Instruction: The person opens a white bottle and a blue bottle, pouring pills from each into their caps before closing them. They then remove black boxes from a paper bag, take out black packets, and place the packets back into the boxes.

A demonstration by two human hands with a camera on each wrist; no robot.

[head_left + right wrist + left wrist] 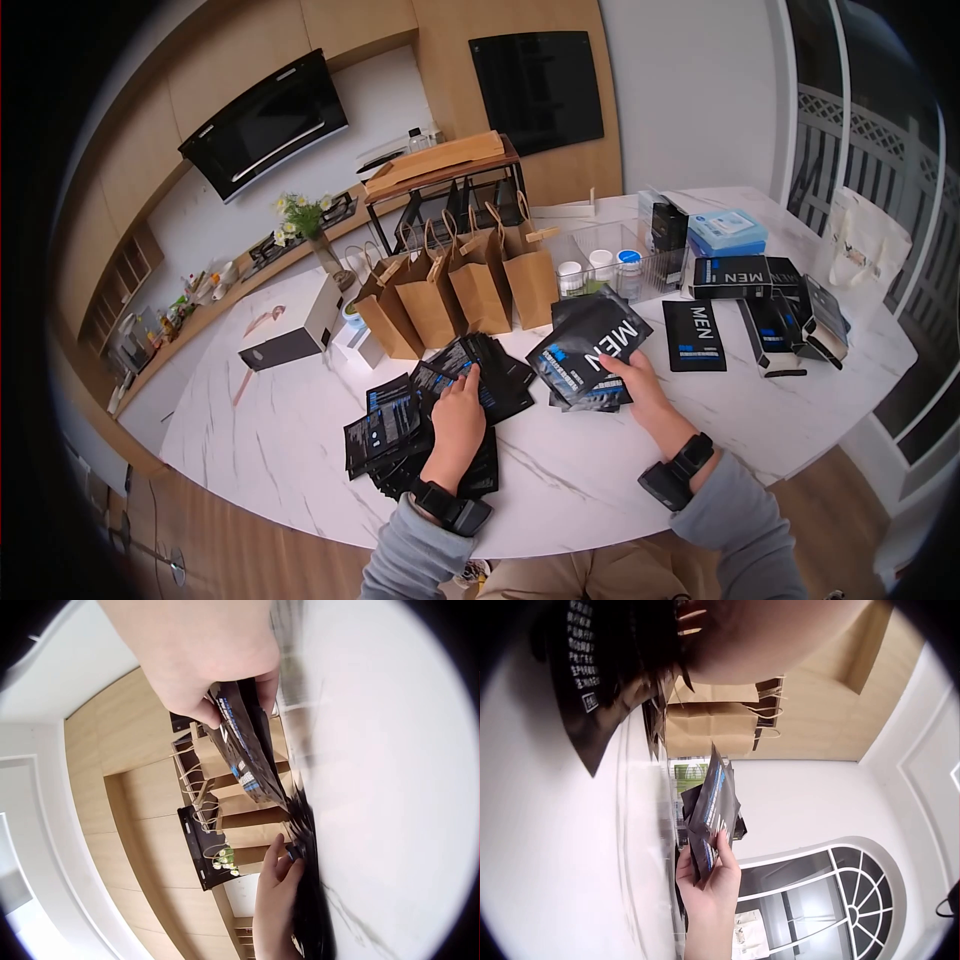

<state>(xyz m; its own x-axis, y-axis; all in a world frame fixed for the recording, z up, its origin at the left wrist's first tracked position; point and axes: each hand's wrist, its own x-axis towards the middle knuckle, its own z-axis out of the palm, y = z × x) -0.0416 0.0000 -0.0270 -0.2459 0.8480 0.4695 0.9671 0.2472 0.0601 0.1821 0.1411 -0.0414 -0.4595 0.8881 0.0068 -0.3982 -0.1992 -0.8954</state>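
Several black packets marked MEN (590,345) are in the right hand (645,395), its thumb on top and fingers behind them. The left wrist view shows the same stack (714,806) tilted up in the right hand (711,889). The left hand (460,420) rests on a spread pile of black packets (385,420), fingers extended over it. In the right wrist view, the left hand (276,900) touches the pile's edge, and the right hand (210,660) grips the stack (244,742) from above.
Brown paper bags (430,300) stand behind the packets, with a white box (290,325) to their left. A clear bin (650,270) holds white bottles. On the right lie a single packet (693,337), black boxes (735,277), blue packs (727,230) and a white bag (865,245).
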